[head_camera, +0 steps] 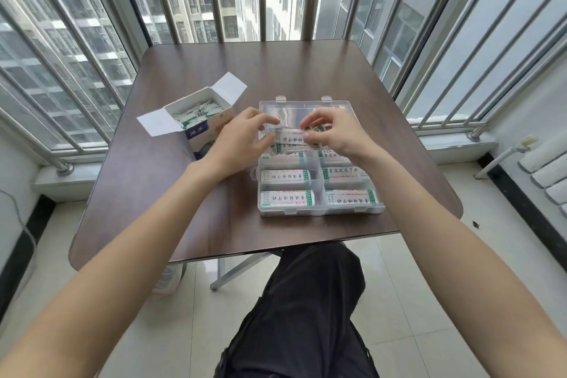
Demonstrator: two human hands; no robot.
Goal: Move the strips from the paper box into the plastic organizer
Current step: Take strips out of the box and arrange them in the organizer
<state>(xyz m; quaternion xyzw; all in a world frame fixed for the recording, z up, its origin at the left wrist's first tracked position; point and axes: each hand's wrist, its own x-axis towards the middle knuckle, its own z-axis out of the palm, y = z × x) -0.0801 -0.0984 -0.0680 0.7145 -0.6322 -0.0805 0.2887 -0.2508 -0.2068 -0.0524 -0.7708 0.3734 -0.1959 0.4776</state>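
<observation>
Many white-and-green wrapped strips (199, 112) are left in the open white-and-blue paper box (211, 129), which stands at the left of the dark brown table (171, 193) with both flaps folded out; the box looks well filled, so a good share of the work remains, as far as I can judge

Next to the right, the left hand (236, 144) reaches over the near-left edge of the clear plastic organizer (319, 212), its thumb and fingers pinching the left end of a small white stack of strips (290, 136). That stack is held just above the organizer's middle row, over a compartment that already has strips lying loosely in it

Further right, the right hand (331, 132) pinches the stack's other end with curled fingers, so both hands share it

Four near compartments of the organizer hold neat stacks, two on each side of the centre divider. Its far row, beside the hinged clear lid (306, 103), appears mostly unfilled, though glare makes that hard to tell. My estimate is somewhere past halfway, with the held stack yet to be set down
</observation>
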